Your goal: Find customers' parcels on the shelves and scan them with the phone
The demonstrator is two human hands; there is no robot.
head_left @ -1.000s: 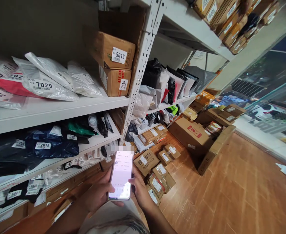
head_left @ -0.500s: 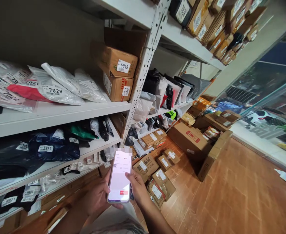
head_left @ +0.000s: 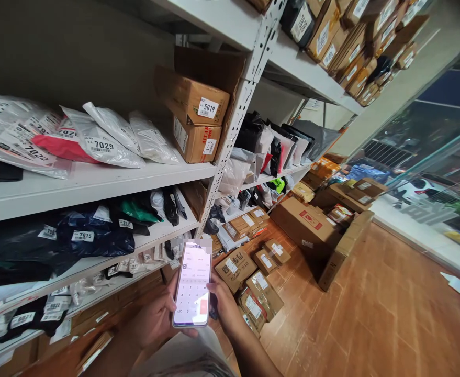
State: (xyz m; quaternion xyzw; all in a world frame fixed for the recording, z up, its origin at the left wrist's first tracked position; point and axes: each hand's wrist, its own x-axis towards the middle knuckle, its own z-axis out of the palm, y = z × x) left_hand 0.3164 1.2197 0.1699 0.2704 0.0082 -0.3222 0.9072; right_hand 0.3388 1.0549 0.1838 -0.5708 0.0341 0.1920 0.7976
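A lit smartphone is held upright at the bottom centre, its screen showing a number keypad below some text lines. My left hand is closed around its left side and lower edge, thumb along the frame. At its right edge, my right hand is closed against the phone, with the thumb tip at the upper right of the keypad. The other right-hand fingers are mostly hidden behind it. Just left of the phone, the rack's lower shelf holds a dark blue parcel bag labelled 7015.
A white metal rack carries labelled bags and cardboard boxes. Several cartons lie on the wood-look floor to the right of my hands. A large carton and a flat box stand beyond them.
A number keypad has appeared on the phone screen. My right thumb has shifted from over the screen to its right edge. The view has swung slightly left.
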